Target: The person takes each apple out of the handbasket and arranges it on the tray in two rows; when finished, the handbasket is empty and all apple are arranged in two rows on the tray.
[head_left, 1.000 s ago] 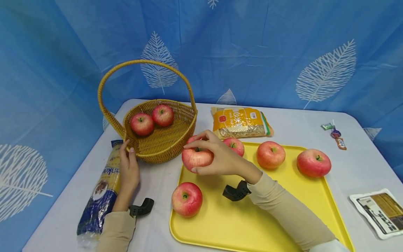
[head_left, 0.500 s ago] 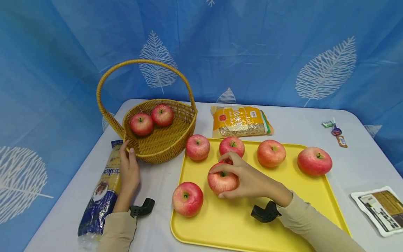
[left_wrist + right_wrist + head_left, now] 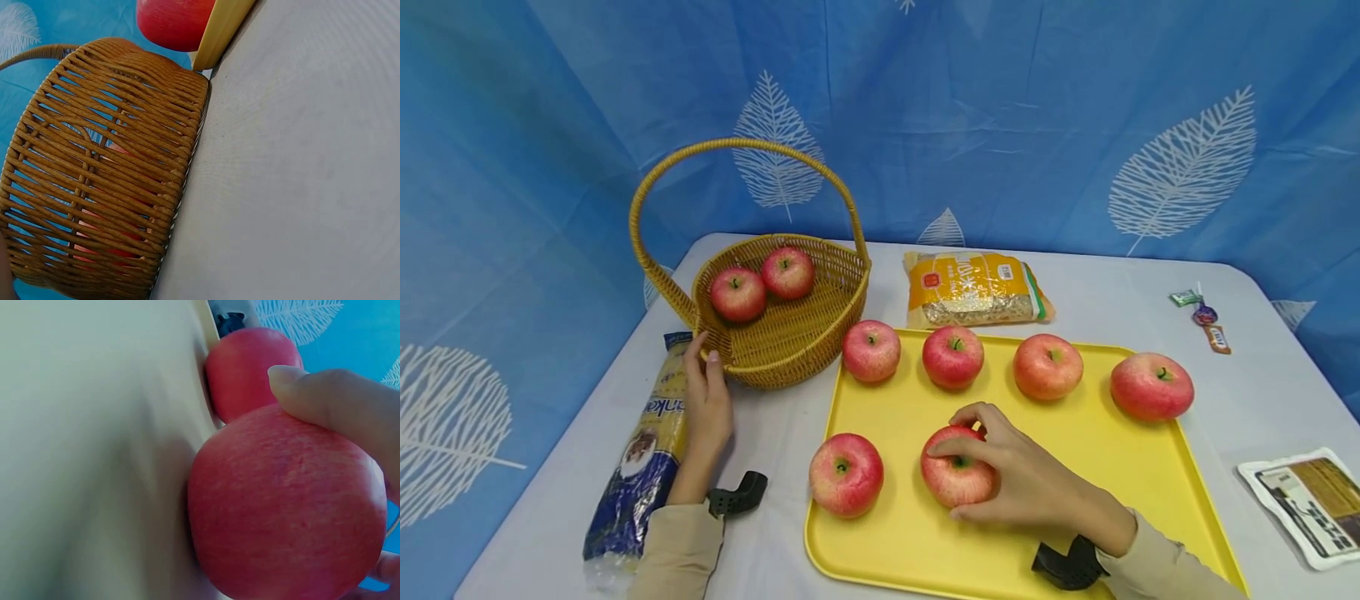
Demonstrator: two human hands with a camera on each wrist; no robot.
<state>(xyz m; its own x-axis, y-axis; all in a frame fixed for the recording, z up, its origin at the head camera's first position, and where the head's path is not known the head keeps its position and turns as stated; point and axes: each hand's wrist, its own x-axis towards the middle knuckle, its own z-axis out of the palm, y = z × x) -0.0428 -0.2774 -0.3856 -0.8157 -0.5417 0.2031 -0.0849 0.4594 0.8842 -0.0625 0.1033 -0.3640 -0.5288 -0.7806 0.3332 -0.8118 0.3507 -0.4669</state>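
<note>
1. The right hand (image 3: 1022, 479) curls round a red apple (image 3: 955, 479), streaked paler, stem upward; the fruit is on or just above the yellow tray (image 3: 910, 542), contact unclear.
2. The left hand (image 3: 706, 408), fingers fairly straight, touches the wicker basket (image 3: 797, 360); two apples (image 3: 787, 273) lie inside, beyond its fingertips.
3. A lone apple (image 3: 846, 475) sits between the hands; four apples (image 3: 953, 357) line the tray beyond the right hand; a blue-and-gold packet (image 3: 638, 475) lies left of the left hand.
</note>
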